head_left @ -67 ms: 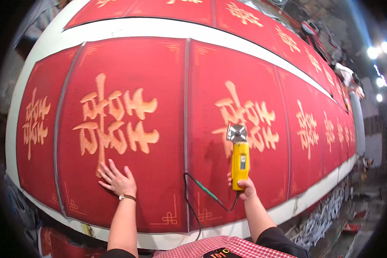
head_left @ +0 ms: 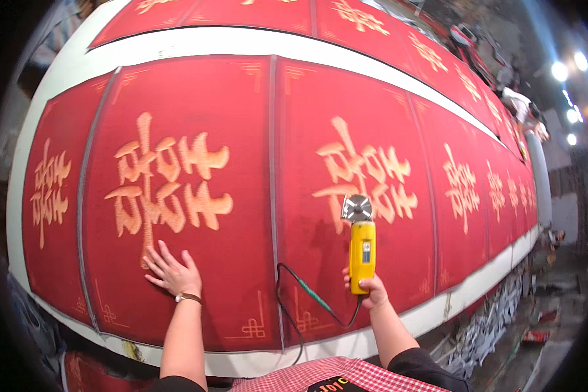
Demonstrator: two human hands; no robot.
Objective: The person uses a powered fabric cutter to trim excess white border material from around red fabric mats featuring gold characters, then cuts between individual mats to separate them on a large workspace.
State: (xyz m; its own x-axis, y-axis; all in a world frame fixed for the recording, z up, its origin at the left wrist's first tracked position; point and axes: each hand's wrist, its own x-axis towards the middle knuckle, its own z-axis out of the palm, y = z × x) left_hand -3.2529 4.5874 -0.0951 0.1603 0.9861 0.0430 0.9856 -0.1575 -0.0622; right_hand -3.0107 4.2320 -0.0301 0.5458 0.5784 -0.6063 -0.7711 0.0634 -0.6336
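My right hand (head_left: pixel 371 291) grips a yellow electric rotary cutter (head_left: pixel 362 255) by its body. The cutter's round metal blade (head_left: pixel 357 208) points away from me, over a large orange character on the red carpet (head_left: pixel 242 281). From its lower end a black cord (head_left: pixel 287 307) with a green section loops left across the carpet and off the near edge. My left hand (head_left: pixel 174 271) lies flat with fingers spread at the foot of another orange character. A wristwatch (head_left: pixel 188 298) with a brown strap is on that wrist.
Grey strips (head_left: pixel 274 196) divide the red carpet into panels. A white table surface (head_left: pixel 242 42) shows between this row and a second red row (head_left: pixel 255 16) beyond. Another person (head_left: pixel 522 108) bends over the far right end. Grey scraps (head_left: pixel 483 333) are heaped below the near right edge.
The carpet has shifted slightly left in view. The cutter now sits a little nearer to me against the pattern. My left hand stays at the same spot on the carpet.
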